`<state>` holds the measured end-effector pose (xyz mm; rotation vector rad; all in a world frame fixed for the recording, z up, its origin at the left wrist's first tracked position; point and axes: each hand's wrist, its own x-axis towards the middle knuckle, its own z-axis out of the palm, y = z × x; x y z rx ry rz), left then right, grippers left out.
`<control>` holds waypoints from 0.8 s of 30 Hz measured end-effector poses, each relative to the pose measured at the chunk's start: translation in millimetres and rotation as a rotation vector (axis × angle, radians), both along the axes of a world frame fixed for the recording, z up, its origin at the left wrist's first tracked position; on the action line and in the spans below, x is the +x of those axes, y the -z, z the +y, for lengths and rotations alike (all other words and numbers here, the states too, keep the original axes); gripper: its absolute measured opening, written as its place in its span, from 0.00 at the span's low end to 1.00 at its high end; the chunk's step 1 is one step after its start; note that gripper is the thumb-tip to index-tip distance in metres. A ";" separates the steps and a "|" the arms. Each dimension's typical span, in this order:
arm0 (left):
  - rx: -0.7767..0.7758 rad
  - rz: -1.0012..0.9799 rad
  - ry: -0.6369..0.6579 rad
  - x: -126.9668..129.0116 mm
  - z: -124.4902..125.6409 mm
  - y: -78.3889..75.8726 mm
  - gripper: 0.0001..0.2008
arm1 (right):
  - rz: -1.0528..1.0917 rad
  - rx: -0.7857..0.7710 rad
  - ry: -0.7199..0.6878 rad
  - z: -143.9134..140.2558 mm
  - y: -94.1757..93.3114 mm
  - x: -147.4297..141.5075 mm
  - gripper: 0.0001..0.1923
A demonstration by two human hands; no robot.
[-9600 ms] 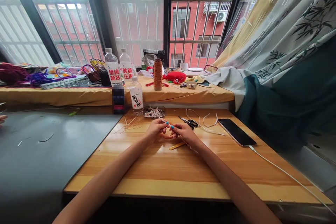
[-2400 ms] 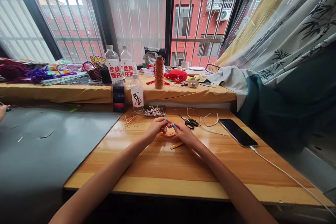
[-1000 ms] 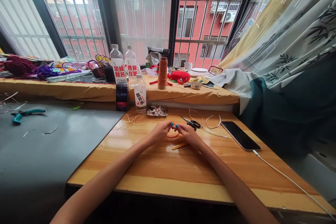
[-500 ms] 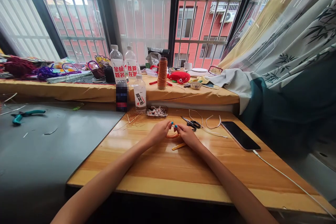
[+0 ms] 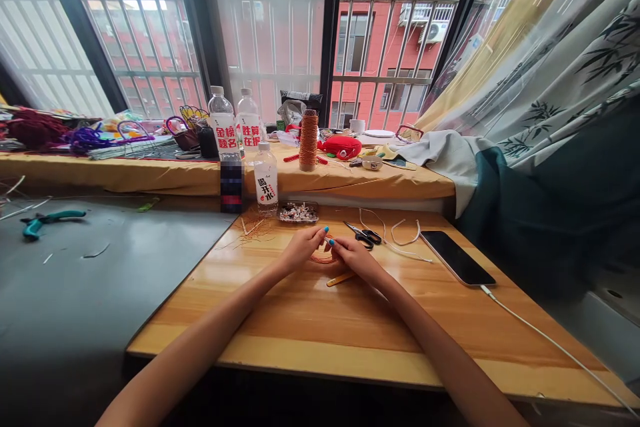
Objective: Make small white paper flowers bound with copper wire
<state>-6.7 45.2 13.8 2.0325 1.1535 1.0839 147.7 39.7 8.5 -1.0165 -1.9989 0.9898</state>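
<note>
My left hand [image 5: 304, 246] and my right hand [image 5: 355, 255] meet over the wooden table [image 5: 280, 320], their fingertips pinched close together. Between them an orange cord [image 5: 324, 260] hangs in a curved loop. Both hands appear closed on this cord, though its ends are partly hidden by the fingers. Just below the right hand lies a flat yellow stick [image 5: 340, 279]. Black-handled scissors [image 5: 364, 235] rest behind the right hand. A cone of orange thread [image 5: 309, 141] stands upright on the cloth-covered ledge beyond.
A clear tray of small pieces [image 5: 299, 212] and a water bottle [image 5: 266, 180] stand at the table's back. White cord pieces [image 5: 406, 253] and a phone [image 5: 457, 259] on a charging cable lie right. Teal pliers [image 5: 53, 221] rest on the grey surface at left.
My fingertips have shifted slightly, with the left thumb rising and moving a little apart from the right thumb. The orange loop has moved slightly left.
</note>
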 end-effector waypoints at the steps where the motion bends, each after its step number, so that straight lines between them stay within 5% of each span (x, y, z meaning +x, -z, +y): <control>1: -0.008 -0.011 -0.004 0.1 -0.2 -0.4 0.21 | 0.009 -0.036 -0.016 -0.7 0.0 -0.5 0.18; 24: -0.008 0.065 0.022 -0.7 0.0 -1.5 0.22 | 0.164 -0.334 -0.062 -7.5 -3.4 -2.7 0.19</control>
